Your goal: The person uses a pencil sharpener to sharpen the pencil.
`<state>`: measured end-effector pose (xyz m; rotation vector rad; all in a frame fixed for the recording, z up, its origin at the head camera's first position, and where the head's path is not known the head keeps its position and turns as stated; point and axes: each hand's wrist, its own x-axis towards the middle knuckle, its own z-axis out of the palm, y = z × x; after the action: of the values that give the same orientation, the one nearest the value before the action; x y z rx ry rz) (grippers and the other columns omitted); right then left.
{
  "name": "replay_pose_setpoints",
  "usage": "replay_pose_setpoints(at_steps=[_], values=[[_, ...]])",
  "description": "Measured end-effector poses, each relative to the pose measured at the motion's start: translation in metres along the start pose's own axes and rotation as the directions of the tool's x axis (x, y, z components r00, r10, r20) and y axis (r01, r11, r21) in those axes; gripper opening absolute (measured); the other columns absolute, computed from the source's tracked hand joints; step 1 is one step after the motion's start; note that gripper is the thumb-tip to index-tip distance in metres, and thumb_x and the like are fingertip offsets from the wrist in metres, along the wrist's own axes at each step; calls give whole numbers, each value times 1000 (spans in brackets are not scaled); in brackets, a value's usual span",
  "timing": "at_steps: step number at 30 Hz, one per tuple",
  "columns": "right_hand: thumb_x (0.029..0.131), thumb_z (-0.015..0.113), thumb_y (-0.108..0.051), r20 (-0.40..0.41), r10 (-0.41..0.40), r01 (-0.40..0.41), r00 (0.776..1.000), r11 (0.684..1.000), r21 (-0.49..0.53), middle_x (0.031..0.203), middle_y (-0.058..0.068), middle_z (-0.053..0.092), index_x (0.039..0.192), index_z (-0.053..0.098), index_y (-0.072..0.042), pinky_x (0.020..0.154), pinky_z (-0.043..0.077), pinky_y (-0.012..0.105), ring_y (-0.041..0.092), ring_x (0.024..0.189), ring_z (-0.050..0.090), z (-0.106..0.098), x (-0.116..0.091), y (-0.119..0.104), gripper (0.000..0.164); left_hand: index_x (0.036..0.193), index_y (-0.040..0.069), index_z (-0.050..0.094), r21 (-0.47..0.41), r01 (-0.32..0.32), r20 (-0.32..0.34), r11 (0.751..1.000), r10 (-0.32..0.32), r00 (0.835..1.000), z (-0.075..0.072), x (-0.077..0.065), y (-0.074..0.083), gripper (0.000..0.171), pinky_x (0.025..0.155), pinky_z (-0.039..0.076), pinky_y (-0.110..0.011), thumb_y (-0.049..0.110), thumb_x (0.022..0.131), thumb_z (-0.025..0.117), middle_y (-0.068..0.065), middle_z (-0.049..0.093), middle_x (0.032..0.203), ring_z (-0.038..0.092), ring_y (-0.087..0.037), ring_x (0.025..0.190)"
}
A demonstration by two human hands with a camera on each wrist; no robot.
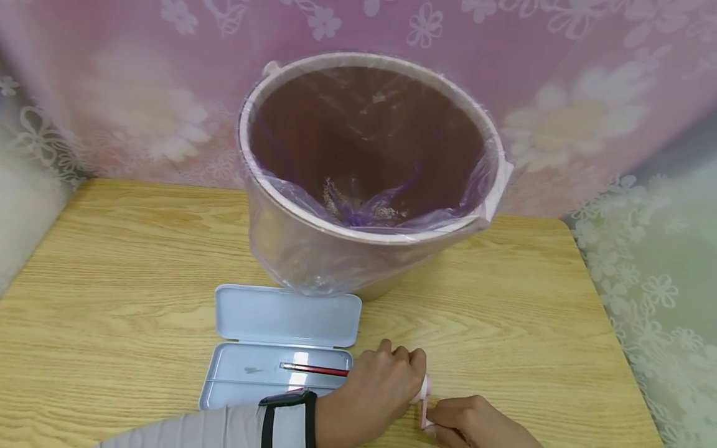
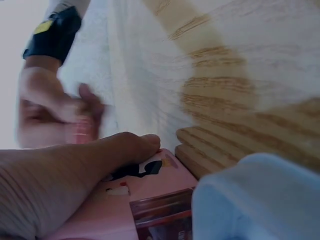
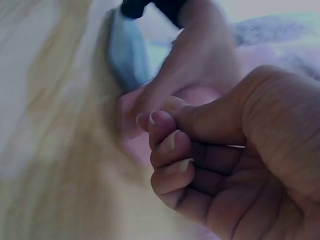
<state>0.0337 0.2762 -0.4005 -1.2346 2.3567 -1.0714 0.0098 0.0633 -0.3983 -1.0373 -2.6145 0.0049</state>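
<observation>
My left hand (image 1: 372,389) grips a pink crank pencil sharpener (image 2: 107,215), thumb across its top, beside the pencil case. The sharpener has cartoon prints and a see-through window; in the head view the hand mostly covers it. My right hand (image 1: 478,423) pinches the end of its crank handle (image 1: 423,414), and the right wrist view shows those fingers curled together. A red pencil (image 1: 322,369) with a clear-looking end extends over the case toward the left hand. Its other end is hidden, so I cannot tell whether it is in the sharpener.
The light-blue pencil case (image 1: 288,317) lies with its lid folded back, left of the hands. Behind it, a large bin (image 1: 330,258) lined with thin purple plastic bears on the wooden table (image 1: 140,249). A pink floral cloth (image 1: 224,93) hangs at the back.
</observation>
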Motion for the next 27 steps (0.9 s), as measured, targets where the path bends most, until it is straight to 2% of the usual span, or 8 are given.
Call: replay_pose_setpoints(at_steps=[3,5,9,14,19,22,24,27], values=[[91,69,3,-90,-54,44,994,992,-115,70,-13,49,102,71,-14,59,31,-2,-17,69,34,-12,-1,-11,20,72,21,47,15,14,-30,1000,-13,999,0,0,-1,31,39,17,-18,25,83,75,10,35,53,30,-3,50],[90,69,4,-117,-26,9,993,989,-147,74,-15,49,108,71,-12,59,31,-1,-16,69,36,-21,1,-18,24,71,21,44,13,23,-39,1000,-23,999,0,-1,-1,34,39,16,-18,26,83,76,10,34,53,28,-3,50],[88,69,8,-117,32,-52,993,984,-173,78,-17,48,108,70,-17,59,33,1,-14,69,35,-35,9,-26,31,69,21,41,-9,20,-48,1000,-21,999,1,-2,-2,38,41,12,-18,26,84,76,9,31,53,24,-4,51],[89,69,7,-131,49,-74,990,978,-194,83,-19,52,107,69,-19,62,36,2,-13,71,39,-41,13,-29,31,69,21,41,-25,2,-61,1000,-4,998,2,-2,0,40,42,10,-19,36,96,66,9,30,53,24,-4,50],[92,67,4,-152,64,-102,986,961,-257,90,-16,64,110,70,-15,65,40,5,-11,74,46,-47,23,-21,26,66,20,40,-31,21,-188,999,-26,982,3,0,-1,43,43,8,-19,34,106,47,9,28,51,21,-4,48],[94,65,5,-135,80,-109,988,969,-223,95,-10,69,114,71,-12,64,44,9,-9,73,48,-51,27,-13,27,65,21,40,-34,15,-245,999,-23,969,4,1,0,42,43,7,-18,26,107,41,10,28,50,19,-4,47],[96,63,3,-122,102,-125,987,972,-199,99,-8,72,117,71,-11,64,46,12,-8,73,50,-52,28,-7,26,70,21,46,-24,-2,-213,1000,-4,977,4,1,-1,34,42,10,-17,24,103,48,10,31,51,21,-4,47],[98,60,1,-98,127,-142,987,976,-165,102,-6,73,119,71,-9,64,49,16,-5,75,55,-48,31,7,25,80,21,53,-8,-32,-100,999,32,994,2,0,-2,18,40,16,-18,24,92,66,11,41,55,31,-4,48]])
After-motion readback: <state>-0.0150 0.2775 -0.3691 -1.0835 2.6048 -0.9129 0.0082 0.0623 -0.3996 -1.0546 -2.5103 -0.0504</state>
